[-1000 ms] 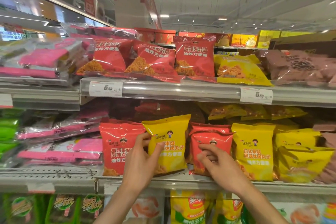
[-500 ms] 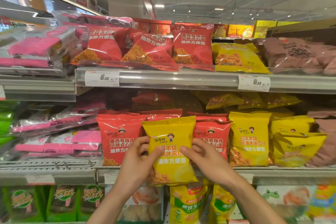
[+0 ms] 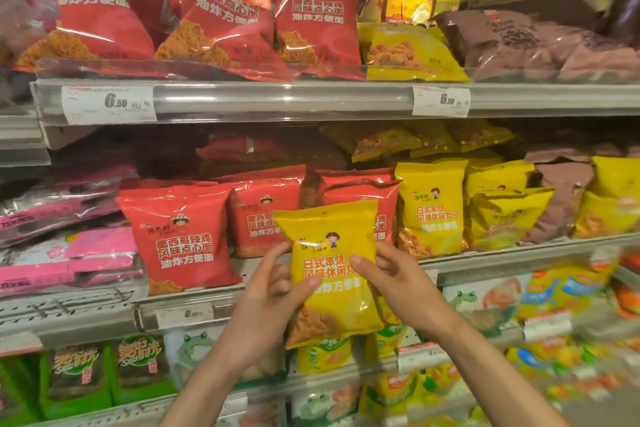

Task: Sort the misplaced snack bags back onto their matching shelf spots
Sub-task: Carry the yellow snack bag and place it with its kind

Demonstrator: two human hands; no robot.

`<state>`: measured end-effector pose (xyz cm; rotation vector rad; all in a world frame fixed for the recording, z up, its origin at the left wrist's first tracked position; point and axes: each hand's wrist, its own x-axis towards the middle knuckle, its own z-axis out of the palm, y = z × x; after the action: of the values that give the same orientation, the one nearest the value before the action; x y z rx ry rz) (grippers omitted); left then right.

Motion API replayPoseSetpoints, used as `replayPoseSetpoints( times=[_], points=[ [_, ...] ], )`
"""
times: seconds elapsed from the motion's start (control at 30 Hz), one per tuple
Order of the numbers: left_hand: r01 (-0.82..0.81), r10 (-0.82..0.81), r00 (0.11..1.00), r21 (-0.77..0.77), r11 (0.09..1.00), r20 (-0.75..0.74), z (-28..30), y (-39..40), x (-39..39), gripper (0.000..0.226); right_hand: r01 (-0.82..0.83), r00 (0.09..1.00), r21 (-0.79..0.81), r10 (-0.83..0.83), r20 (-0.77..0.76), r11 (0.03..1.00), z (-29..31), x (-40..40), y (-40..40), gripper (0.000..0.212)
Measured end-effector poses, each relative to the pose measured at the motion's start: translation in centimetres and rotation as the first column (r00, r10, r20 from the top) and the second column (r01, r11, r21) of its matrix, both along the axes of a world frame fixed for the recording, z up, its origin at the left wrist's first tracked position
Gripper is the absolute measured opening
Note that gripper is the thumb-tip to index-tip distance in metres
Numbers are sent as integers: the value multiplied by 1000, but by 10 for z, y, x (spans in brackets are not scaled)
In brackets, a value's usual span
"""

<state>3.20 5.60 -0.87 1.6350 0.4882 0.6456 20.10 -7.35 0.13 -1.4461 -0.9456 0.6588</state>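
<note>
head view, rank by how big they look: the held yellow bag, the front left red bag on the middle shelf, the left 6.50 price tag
1-2. held yellow bag and front left red bag: look alike, and the held one is nearer, so unranked.
3. left 6.50 price tag: clearly smallest.

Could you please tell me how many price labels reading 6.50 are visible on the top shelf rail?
2: one label at the rail's left end, another label toward the right. Others may lie out of frame.

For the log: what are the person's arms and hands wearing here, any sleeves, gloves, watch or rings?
Nothing shows. The left hand and right hand are bare, with no gloves and no rings visible. Both forearms are uncovered down to the bottom edge of the picture, so no sleeve or cuff comes into view. Neither wrist carries a watch or band.
</note>
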Motion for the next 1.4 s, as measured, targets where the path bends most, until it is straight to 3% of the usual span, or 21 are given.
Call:
replayPoseSetpoints(
  times=[0.3,0.5,0.73,1.0,1.1,1.23,1.4],
  points=[
    [30,-28,999,-33,999,47,-22,-21,42,60,92,995,-73,-89,47,993,-11,21,-42,27],
    [5,-4,1000,-41,999,28,-25,-57,75,59,113,994,-29,-113,-10,993,-14,51,-78,24],
    [-6,6,1000,-28,1000,11,-10,-132,139,57,103,992,24,-101,-80,994,-8,116,-148,19],
    [36,-36,999,15,999,-33,8,-238,222,49,108,993,-5,-108,-51,994,-4,205,-245,23],
    [42,-41,999,37,998,-30,7,-253,244,71,132,991,-16,-132,-31,991,-2,231,-268,22],
    [54,-54,998,5,999,14,17,-266,272,57,145,989,-4,-145,-41,989,8,254,-282,25],
    [72,-71,997,-41,997,33,23,-265,299,59,154,988,23,-154,1,988,22,266,-287,26]
  ],
)
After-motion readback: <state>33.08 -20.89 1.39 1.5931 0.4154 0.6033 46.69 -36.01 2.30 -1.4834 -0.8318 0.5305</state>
